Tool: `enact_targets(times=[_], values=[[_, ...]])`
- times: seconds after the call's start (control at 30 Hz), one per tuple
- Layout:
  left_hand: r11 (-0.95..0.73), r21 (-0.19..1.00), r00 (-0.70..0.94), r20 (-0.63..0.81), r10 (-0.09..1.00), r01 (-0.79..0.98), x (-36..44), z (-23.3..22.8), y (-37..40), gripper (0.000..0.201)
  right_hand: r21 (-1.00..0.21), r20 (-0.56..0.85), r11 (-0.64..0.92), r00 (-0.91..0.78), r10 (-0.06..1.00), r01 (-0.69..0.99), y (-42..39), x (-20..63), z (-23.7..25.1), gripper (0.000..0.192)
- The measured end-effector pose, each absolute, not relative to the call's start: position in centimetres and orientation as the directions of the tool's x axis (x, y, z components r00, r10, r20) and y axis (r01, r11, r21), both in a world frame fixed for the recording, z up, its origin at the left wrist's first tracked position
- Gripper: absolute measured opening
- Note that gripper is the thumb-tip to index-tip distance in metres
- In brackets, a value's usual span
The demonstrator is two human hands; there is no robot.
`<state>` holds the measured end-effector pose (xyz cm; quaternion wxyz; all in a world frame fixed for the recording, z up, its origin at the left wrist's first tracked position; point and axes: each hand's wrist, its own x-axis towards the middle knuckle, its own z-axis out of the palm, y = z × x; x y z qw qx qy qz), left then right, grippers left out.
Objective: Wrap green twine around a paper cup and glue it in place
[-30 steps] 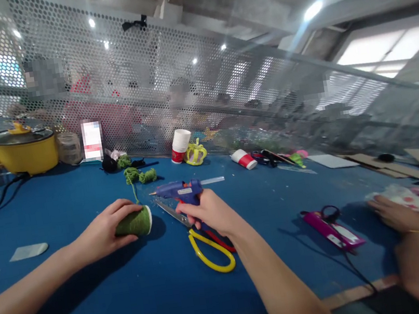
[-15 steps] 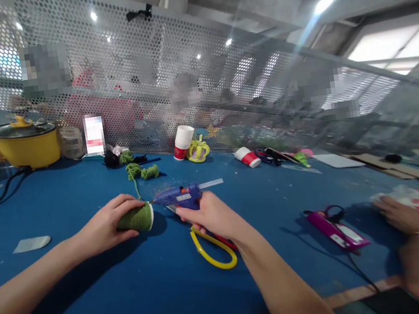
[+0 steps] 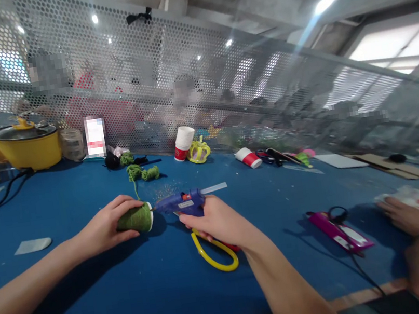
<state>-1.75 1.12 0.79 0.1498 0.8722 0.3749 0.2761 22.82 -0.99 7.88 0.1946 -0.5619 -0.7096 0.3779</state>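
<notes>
My left hand [image 3: 114,221] is wrapped round a paper cup covered in green yarn [image 3: 137,219], lying on its side with its white rim facing right. A strand of yarn runs from the cup up to small green yarn bundles [image 3: 141,173] behind it. My right hand [image 3: 218,217] grips a blue glue gun [image 3: 179,203], with a clear glue stick poking from its back. The gun's nozzle is at the cup's rim; whether it touches, I cannot tell. Beneath my right hand lie scissors with a yellow handle [image 3: 217,255], their blades partly hidden.
A yellow electric pot [image 3: 25,150] and a glass jar [image 3: 72,144] stand back left. Paper cups [image 3: 184,142] and a yellow crown-shaped piece [image 3: 198,151] sit near the perforated screen. At right are a purple device [image 3: 339,232] with a cord and another person's hand [image 3: 409,216].
My right hand and the glue gun have shifted slightly down and right, the nozzle staying by the cup's rim. My left hand keeps hold of the cup in nearly the same spot.
</notes>
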Motion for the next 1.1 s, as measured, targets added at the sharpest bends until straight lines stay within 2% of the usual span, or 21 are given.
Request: enact_targets(times=[0.27,0.47,0.9,1.1], values=[[-0.650,0.482,0.557,0.341,0.757,0.588,-1.8,1.1,1.3,0.044,-0.721,-0.155,0.143,-0.359,0.920,0.678,-1.0,23.2,7.7,0.017],[-0.667,0.480,0.566,0.358,0.742,0.570,-1.8,1.0,1.3,0.043,-0.706,-0.164,0.108,-0.310,0.937,0.700,-1.0,23.0,7.9,0.020],[-0.710,0.419,0.603,0.377,0.703,0.566,-1.6,0.9,1.1,0.043,-0.719,-0.137,0.055,-0.219,0.966,0.693,-0.5,21.7,8.2,0.014],[-0.675,0.466,0.581,0.351,0.734,0.572,-1.7,1.1,1.3,0.042,-0.720,-0.092,0.099,-0.236,0.967,0.686,-0.7,21.8,8.0,0.014]])
